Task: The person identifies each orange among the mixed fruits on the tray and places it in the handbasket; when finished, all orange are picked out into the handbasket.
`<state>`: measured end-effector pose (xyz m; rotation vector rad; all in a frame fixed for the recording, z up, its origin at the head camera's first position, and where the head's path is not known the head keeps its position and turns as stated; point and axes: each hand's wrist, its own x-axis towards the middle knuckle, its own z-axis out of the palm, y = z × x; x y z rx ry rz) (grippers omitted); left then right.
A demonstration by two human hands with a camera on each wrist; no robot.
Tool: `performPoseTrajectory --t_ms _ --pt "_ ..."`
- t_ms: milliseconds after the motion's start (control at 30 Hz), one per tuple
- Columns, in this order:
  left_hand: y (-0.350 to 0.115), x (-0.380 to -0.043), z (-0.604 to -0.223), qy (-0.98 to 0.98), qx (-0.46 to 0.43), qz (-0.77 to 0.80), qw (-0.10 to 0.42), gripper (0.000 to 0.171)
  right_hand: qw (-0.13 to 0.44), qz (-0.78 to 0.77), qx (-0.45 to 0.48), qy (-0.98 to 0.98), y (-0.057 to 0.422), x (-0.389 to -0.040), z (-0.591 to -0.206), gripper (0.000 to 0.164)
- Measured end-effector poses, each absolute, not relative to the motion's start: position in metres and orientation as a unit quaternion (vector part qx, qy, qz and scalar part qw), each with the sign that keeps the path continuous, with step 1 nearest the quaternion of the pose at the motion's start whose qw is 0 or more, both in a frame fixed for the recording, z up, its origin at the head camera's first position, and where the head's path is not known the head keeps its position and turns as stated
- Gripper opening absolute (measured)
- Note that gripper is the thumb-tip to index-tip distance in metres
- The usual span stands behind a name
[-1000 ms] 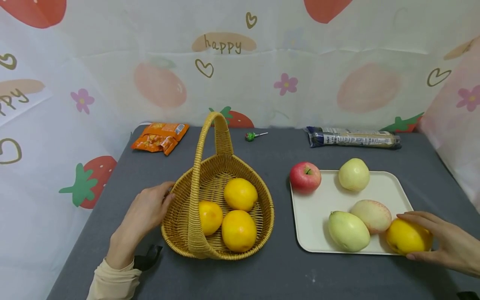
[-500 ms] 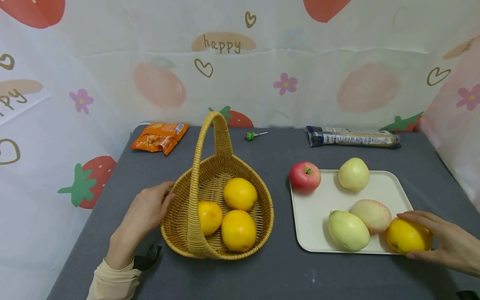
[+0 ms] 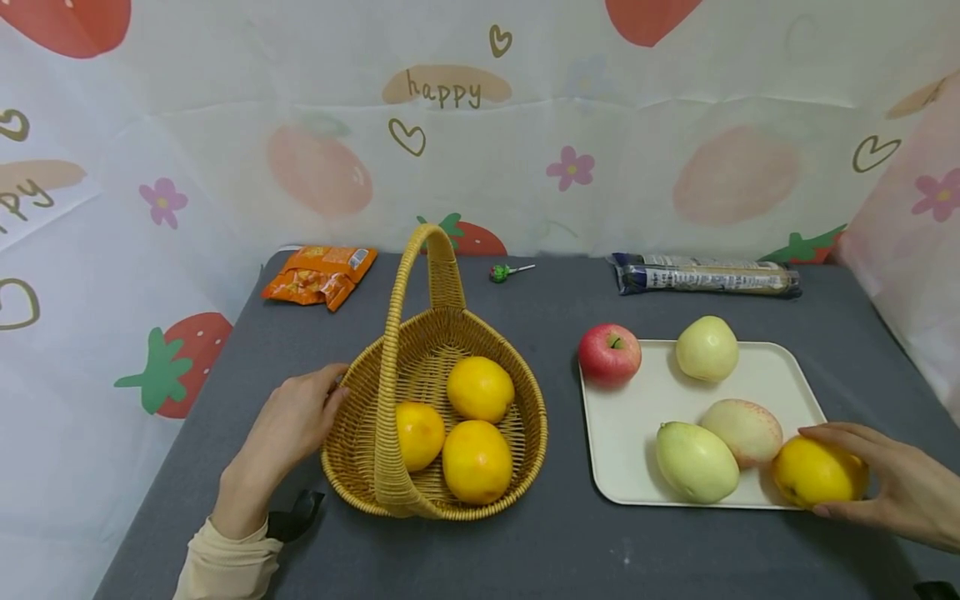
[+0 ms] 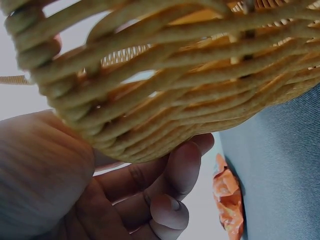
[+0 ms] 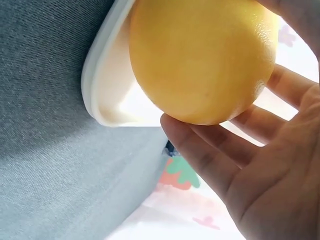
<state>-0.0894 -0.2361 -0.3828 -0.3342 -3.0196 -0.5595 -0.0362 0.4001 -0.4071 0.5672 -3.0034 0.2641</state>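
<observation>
My left hand holds the left side of the wicker basket, thumb at its rim; in the left wrist view, curled fingers lie against the woven wall. Three yellow-orange oranges lie inside the basket, one partly behind its handle. At the tray's near right corner, my right hand grips another orange between thumb and fingers. The right wrist view shows fingers around this orange, beside the tray's corner.
On the cream tray lie a pale green apple-like fruit, a pinkish peach and a green oval fruit. A red apple overlaps its far left corner. Behind are an orange snack packet, a lollipop and a long dark-ended package.
My right hand and the orange in it have shifted very slightly to the right. The left hand and the basket have stayed in place.
</observation>
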Motion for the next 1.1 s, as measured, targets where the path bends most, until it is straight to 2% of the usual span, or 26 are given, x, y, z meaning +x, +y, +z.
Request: performPoseTrajectory --t_ms 367,667,833,933,1100 --pt "-0.237 -0.090 -0.383 -0.977 -0.112 -0.181 0.027 0.030 0.070 0.087 0.162 -0.980 0.400 -0.039 -0.394 0.090" --pt "-0.236 -0.091 -0.383 -0.977 -0.108 -0.183 0.022 0.030 0.131 0.093 0.180 -0.970 0.391 -0.051 -0.374 0.089" --pt "-0.236 -0.091 -0.383 -0.977 -0.110 -0.183 0.024 0.030 0.104 0.094 0.176 -0.974 0.376 -0.060 -0.361 0.089" --pt "-0.237 -0.091 -0.384 -0.976 -0.112 -0.183 0.024 0.030 0.106 0.116 0.194 -0.968 0.365 -0.068 -0.355 0.089" --pt "-0.238 -0.090 -0.383 -0.976 -0.113 -0.185 0.024 0.030 0.147 0.157 0.261 -0.941 0.344 -0.084 -0.344 0.091"
